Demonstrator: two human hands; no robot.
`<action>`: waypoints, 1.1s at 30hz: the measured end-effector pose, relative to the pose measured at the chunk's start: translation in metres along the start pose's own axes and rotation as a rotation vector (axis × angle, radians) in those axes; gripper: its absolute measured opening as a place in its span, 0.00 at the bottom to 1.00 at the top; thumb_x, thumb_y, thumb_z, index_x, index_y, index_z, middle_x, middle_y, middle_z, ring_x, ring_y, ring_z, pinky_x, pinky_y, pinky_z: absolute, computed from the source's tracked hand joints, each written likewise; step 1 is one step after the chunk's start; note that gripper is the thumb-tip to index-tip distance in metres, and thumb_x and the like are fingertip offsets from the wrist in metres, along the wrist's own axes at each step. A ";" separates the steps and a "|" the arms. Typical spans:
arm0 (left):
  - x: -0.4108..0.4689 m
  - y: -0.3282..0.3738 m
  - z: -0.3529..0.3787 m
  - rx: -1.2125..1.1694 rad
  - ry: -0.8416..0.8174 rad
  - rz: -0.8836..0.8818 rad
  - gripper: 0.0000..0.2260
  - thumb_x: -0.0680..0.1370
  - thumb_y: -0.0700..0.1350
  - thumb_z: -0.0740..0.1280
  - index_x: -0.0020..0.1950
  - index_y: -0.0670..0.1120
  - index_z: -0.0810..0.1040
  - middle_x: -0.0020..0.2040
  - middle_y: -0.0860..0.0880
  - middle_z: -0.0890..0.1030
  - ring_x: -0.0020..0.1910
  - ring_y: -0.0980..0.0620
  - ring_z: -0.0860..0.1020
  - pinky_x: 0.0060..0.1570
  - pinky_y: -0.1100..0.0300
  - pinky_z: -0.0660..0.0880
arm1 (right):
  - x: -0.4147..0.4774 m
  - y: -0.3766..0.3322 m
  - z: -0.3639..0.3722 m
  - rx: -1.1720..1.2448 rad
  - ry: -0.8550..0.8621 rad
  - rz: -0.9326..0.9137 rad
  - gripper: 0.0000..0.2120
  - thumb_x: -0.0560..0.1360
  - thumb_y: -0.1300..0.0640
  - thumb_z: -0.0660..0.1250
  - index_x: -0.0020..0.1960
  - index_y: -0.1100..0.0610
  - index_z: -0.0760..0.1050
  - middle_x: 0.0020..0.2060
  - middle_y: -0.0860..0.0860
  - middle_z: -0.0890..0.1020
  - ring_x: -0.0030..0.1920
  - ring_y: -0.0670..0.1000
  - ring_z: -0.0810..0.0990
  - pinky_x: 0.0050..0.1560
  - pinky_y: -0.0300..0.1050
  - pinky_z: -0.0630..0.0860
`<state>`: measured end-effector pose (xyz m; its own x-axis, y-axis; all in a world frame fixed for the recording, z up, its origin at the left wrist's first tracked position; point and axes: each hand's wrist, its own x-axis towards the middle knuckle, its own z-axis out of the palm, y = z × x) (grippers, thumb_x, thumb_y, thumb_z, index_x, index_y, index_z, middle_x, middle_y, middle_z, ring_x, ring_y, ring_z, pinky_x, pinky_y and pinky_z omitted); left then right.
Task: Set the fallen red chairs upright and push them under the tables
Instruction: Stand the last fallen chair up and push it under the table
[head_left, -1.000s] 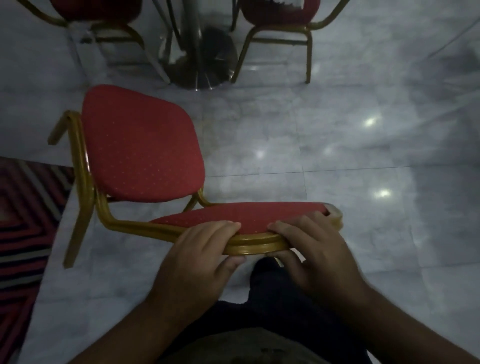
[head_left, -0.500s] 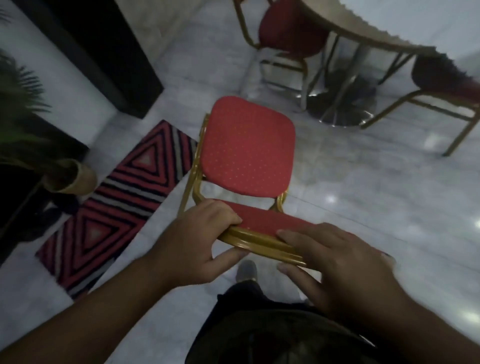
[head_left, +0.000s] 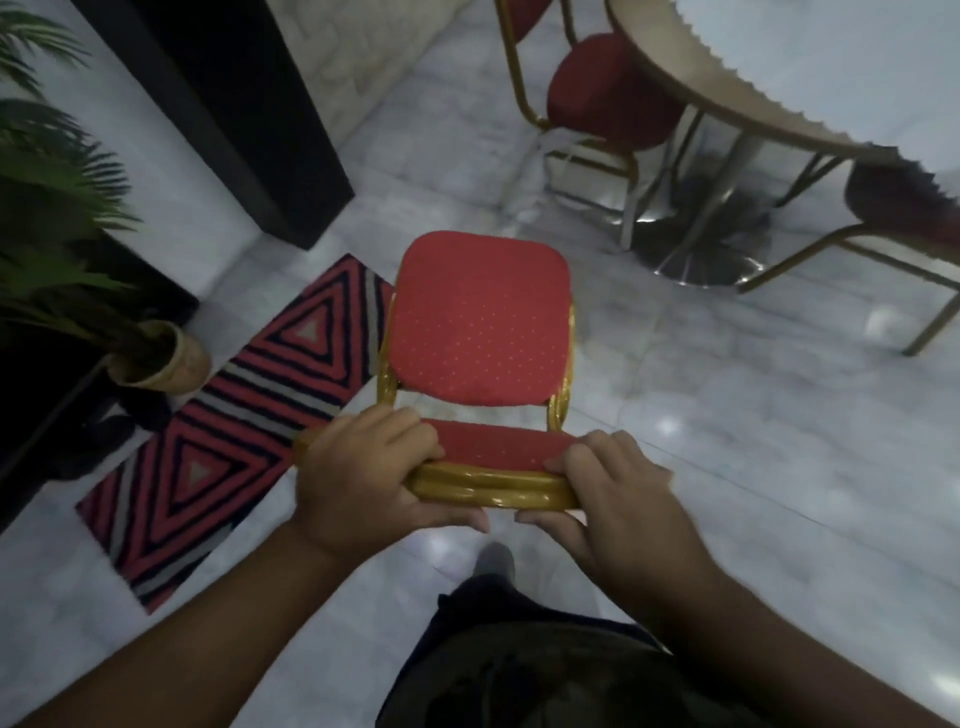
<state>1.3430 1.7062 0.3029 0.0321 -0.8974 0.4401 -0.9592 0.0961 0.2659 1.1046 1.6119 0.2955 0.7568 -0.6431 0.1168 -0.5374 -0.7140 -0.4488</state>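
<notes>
While I've got both hands, left (head_left: 363, 473) and right (head_left: 618, 499), clamped on the backrest top | chair (head_left: 480, 319) upright, beside rug (head_left: 218, 431) | left: push it under table (head_left: 779, 67), well apart

The floor (head_left: 727, 415) is pale grey marble tile, glossy, with small light reflections. A rug (head_left: 234, 415) with red, black and grey triangle stripes lies flat on it at the left. The red chair (head_left: 480, 322) stands beside the rug's edge. Further back, the round desk (head_left: 779, 78) rests on a metal pedestal base (head_left: 696, 249), with 2 chairs (head_left: 613, 93) on gold legs around it. A potted plant (head_left: 166, 358) stands at far left.
</notes>
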 end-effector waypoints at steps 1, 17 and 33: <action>-0.001 -0.002 0.007 -0.019 0.013 -0.036 0.33 0.64 0.78 0.69 0.33 0.46 0.77 0.31 0.52 0.75 0.30 0.52 0.72 0.29 0.58 0.68 | 0.007 0.002 0.000 -0.034 0.031 0.000 0.22 0.77 0.32 0.56 0.50 0.51 0.72 0.48 0.47 0.76 0.47 0.47 0.71 0.44 0.41 0.71; 0.107 0.005 0.097 -0.248 0.046 0.113 0.33 0.60 0.77 0.74 0.29 0.47 0.73 0.28 0.53 0.72 0.28 0.54 0.71 0.29 0.60 0.67 | 0.019 0.071 -0.038 0.038 0.153 0.270 0.16 0.76 0.31 0.62 0.50 0.43 0.70 0.45 0.35 0.69 0.45 0.41 0.69 0.44 0.41 0.69; 0.274 0.084 0.203 -0.329 -0.024 0.253 0.33 0.62 0.76 0.73 0.29 0.47 0.70 0.28 0.54 0.70 0.29 0.56 0.67 0.31 0.62 0.62 | 0.054 0.240 -0.096 -0.101 0.420 0.511 0.24 0.77 0.30 0.51 0.37 0.48 0.66 0.33 0.42 0.69 0.34 0.46 0.67 0.31 0.46 0.65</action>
<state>1.2138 1.3812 0.2714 -0.2029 -0.8372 0.5078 -0.7952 0.4435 0.4135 0.9810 1.3788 0.2795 0.1996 -0.9461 0.2552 -0.8376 -0.2999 -0.4566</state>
